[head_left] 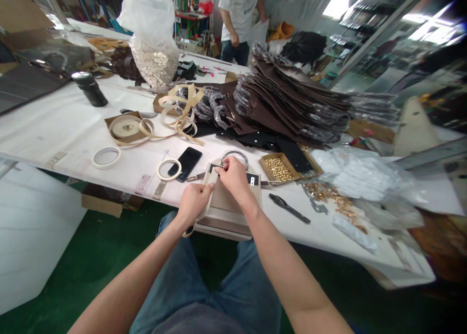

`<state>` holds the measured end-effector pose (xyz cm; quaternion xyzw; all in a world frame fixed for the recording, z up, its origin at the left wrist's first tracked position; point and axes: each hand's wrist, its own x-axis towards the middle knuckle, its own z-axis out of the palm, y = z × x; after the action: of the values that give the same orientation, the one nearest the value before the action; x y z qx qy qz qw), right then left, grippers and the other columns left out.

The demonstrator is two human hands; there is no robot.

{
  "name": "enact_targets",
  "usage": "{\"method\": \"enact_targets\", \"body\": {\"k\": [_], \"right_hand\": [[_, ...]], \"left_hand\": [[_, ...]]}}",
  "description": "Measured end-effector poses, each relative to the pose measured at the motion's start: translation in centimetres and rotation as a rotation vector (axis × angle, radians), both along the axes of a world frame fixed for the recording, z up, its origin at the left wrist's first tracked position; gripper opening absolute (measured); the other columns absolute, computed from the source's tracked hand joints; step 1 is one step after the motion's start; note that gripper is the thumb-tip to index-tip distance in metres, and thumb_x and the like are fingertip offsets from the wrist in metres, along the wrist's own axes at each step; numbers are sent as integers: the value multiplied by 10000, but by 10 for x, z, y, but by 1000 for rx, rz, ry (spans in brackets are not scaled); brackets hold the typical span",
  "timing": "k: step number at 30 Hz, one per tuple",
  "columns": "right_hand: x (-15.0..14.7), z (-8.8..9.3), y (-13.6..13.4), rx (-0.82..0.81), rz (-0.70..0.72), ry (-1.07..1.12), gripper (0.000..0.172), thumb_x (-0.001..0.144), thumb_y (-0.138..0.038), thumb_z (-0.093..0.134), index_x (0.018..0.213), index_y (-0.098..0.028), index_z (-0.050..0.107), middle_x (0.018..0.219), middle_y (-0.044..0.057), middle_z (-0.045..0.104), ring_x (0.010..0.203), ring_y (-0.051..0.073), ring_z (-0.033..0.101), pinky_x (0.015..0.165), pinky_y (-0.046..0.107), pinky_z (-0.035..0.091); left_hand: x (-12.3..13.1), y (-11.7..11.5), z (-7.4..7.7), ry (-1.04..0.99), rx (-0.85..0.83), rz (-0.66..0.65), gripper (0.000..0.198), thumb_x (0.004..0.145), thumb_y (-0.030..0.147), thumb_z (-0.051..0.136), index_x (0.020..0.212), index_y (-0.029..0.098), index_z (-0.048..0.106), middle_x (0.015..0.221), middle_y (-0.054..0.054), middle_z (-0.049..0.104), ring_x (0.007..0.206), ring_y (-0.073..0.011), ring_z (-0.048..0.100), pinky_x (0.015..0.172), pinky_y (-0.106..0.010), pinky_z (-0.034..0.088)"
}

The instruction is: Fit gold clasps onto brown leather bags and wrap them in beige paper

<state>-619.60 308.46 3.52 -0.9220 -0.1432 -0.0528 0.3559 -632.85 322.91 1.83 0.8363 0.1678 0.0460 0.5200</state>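
In front of me a beige handbag (231,202) lies at the table's front edge, with a dark strip and a white label near its top. A round handle (235,155) wrapped in clear plastic stands behind it. My left hand (196,201) is closed around a pale strap (209,185) along the bag's left side, thumb on top. At the strap's upper end, my right hand (233,176) has its fingers pinched together; whatever is between the fingertips is hidden. Left of the bag are a phone (189,162) and a tape roll (169,170) overlapping it.
A black pen-like cutter (289,208) lies right of the bag, below a box of gold fittings (279,168). Brown plastic-wrapped pieces (292,100) are stacked behind. Leftward are another tape roll (105,157), coiled beige strip (182,111) and a dark flask (89,88). A person (241,17) stands beyond the table.
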Motion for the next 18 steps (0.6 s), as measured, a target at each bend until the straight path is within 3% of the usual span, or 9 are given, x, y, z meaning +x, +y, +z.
{"method": "enact_targets", "body": {"k": [2, 5, 8, 13, 18], "right_hand": [[-2, -1, -5, 119, -1, -13, 334, 907, -317, 847, 1206, -202, 753, 945, 52, 783, 837, 236, 686, 826, 356, 531], [-8, -4, -14, 224, 225, -28, 135, 1006, -310, 747, 1085, -222, 812, 990, 52, 796, 873, 217, 709, 851, 345, 539], [-8, -6, -19, 215, 374, -45, 117, 1003, -289, 767, 984, -240, 871, 1008, 45, 819, 927, 211, 731, 865, 337, 530], [2, -2, -20, 199, 359, 62, 100, 948, -308, 835, 956, -241, 908, 970, 37, 852, 791, 176, 721, 758, 309, 532], [10, 3, -19, 227, 327, 348, 192, 885, -365, 882, 1003, -218, 918, 836, 36, 839, 571, 147, 685, 560, 268, 522]], "left_hand": [[1, 2, -2, 32, -12, 3, 669, 1020, 631, 622, 519, 242, 409, 507, 19, 372, 547, -150, 369, 597, -355, 190], [0, 5, -2, 72, -14, -36, 642, 1031, 629, 606, 535, 230, 520, 509, -1, 476, 541, -168, 441, 601, -347, 231], [-2, 4, 6, 53, -11, -87, 544, 1055, 551, 581, 666, 192, 706, 600, -42, 638, 624, -206, 587, 659, -331, 330], [-6, -12, 23, 34, -86, -162, 402, 1043, 413, 572, 778, 189, 775, 694, -50, 712, 720, -219, 665, 737, -322, 413], [-14, -20, 19, 91, -144, -139, 410, 1042, 415, 568, 731, 196, 723, 600, -33, 658, 609, -208, 638, 682, -315, 427]]}}
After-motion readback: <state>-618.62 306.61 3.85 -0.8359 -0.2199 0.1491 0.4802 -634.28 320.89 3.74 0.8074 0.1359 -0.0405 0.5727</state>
